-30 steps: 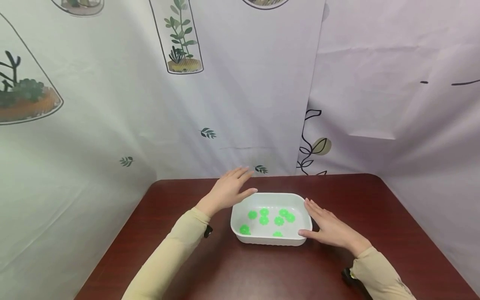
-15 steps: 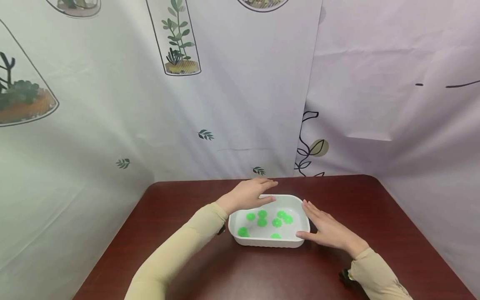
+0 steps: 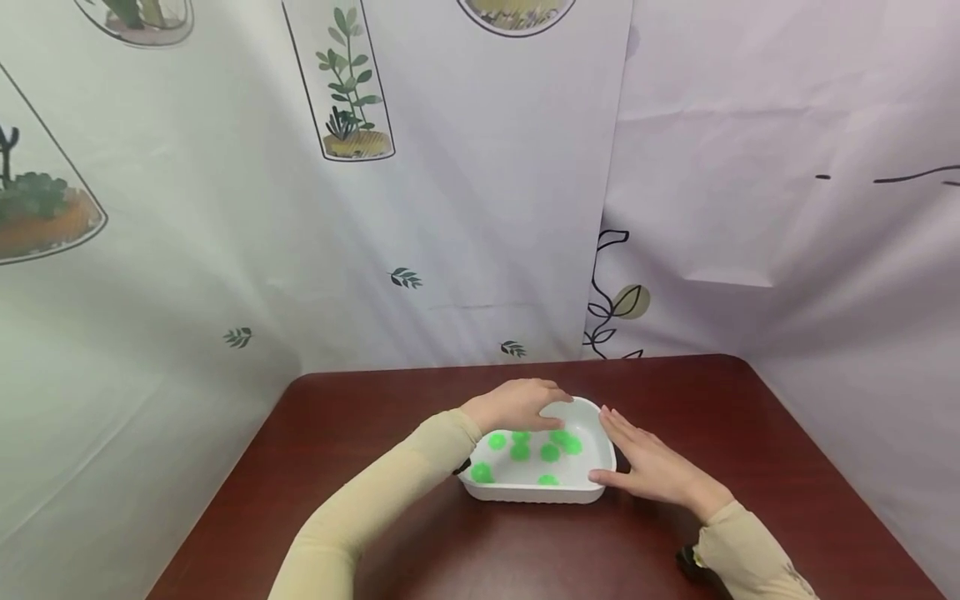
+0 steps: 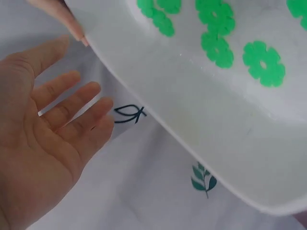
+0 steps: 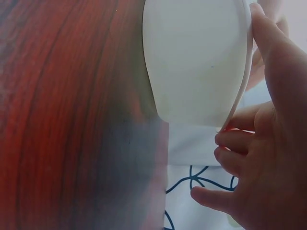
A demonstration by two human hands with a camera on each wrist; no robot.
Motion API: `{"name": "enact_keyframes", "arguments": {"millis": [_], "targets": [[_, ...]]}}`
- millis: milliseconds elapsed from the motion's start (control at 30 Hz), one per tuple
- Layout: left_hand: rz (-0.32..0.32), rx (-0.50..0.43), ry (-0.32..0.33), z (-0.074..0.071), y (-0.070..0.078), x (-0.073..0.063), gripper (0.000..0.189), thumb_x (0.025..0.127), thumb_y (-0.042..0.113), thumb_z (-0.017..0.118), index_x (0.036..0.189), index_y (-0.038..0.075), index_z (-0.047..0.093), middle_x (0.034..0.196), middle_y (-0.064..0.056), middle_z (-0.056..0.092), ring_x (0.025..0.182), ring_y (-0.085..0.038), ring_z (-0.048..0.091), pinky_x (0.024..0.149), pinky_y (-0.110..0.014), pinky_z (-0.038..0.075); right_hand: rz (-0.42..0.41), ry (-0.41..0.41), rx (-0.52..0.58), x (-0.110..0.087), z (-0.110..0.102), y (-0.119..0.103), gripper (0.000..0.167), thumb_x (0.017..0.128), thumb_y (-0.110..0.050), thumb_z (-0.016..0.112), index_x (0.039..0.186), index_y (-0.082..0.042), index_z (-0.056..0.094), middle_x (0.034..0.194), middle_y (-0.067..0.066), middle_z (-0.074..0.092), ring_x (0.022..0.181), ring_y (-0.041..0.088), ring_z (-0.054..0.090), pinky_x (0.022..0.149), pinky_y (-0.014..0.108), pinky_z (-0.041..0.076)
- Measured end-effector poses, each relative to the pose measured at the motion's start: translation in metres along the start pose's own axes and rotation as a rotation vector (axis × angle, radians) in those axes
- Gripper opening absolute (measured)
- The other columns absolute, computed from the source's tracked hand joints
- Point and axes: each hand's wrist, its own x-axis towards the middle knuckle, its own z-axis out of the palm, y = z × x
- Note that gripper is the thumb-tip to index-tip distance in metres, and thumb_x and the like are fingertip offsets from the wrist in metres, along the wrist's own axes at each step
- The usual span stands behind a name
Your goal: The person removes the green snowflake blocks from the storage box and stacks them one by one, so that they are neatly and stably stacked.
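A white tray (image 3: 536,493) with raised walls sits on the dark red table, several flat green flower-shaped pieces (image 3: 550,452) lying on its floor. My left hand (image 3: 513,405) reaches across the tray's far left part, fingers loosely bent and holding nothing; its forearm covers the tray's left wall. In the left wrist view that palm (image 4: 48,129) is beside the tray's rim, apart from it. At the right end, my right hand (image 3: 663,467) rests its thumb and fingertips against the rim, fingers fairly straight. The right wrist view shows these fingers (image 5: 235,139) along the tray's outer wall.
The dark red table (image 3: 750,433) spreads around the tray. Behind and on both sides hangs a pale cloth backdrop (image 3: 487,208) printed with plants and leaves. A small black device (image 3: 688,562) is strapped at the right wrist.
My left hand has moved right from the tray's far left corner to over its far middle and come lower. The right hand stays at the right rim. The head view has tilted slightly upward.
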Motion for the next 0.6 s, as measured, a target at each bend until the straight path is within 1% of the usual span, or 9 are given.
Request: {"name": "enact_keyframes", "arguments": {"millis": [200, 333, 467, 600], "targets": [[0.000, 0.008, -0.071, 0.016, 0.004, 0.014, 0.045, 0.096, 0.037, 0.069, 0.138, 0.021, 0.063, 0.137, 0.003, 0.061, 0.125, -0.012, 0.057, 0.105, -0.031, 0.045, -0.003, 0.000, 0.003, -0.001, -0.001, -0.001, 0.103, 0.087, -0.069, 0.062, 0.156, 0.001, 0.030, 0.162, 0.021, 0.025, 0.147, 0.042, 0.028, 0.108, 0.068, 0.031], [0.016, 0.007, -0.107, 0.026, 0.008, 0.024, 0.045, 0.095, 0.036, 0.071, 0.137, 0.020, 0.064, 0.136, 0.005, 0.062, 0.125, -0.011, 0.056, 0.105, -0.031, 0.044, 0.009, -0.003, 0.000, -0.004, -0.003, 0.000, 0.104, 0.087, -0.069, 0.062, 0.156, 0.001, 0.030, 0.162, 0.022, 0.025, 0.146, 0.043, 0.028, 0.109, 0.067, 0.029], [0.030, 0.014, -0.145, 0.034, 0.009, 0.028, 0.046, 0.091, 0.032, 0.074, 0.134, 0.018, 0.065, 0.132, 0.006, 0.064, 0.121, -0.007, 0.057, 0.105, -0.025, 0.042, -0.009, 0.010, 0.005, -0.003, 0.000, 0.000, 0.102, 0.088, -0.069, 0.062, 0.157, 0.000, 0.030, 0.161, 0.022, 0.027, 0.145, 0.044, 0.029, 0.112, 0.066, 0.027], [0.046, 0.020, -0.171, 0.039, 0.007, 0.030, 0.047, 0.089, 0.029, 0.077, 0.132, 0.016, 0.067, 0.129, 0.003, 0.064, 0.116, -0.006, 0.057, 0.104, -0.019, 0.039, -0.018, 0.025, 0.001, -0.001, 0.002, 0.000, 0.101, 0.088, -0.068, 0.062, 0.157, -0.001, 0.031, 0.161, 0.022, 0.028, 0.145, 0.042, 0.031, 0.113, 0.064, 0.026]]}}
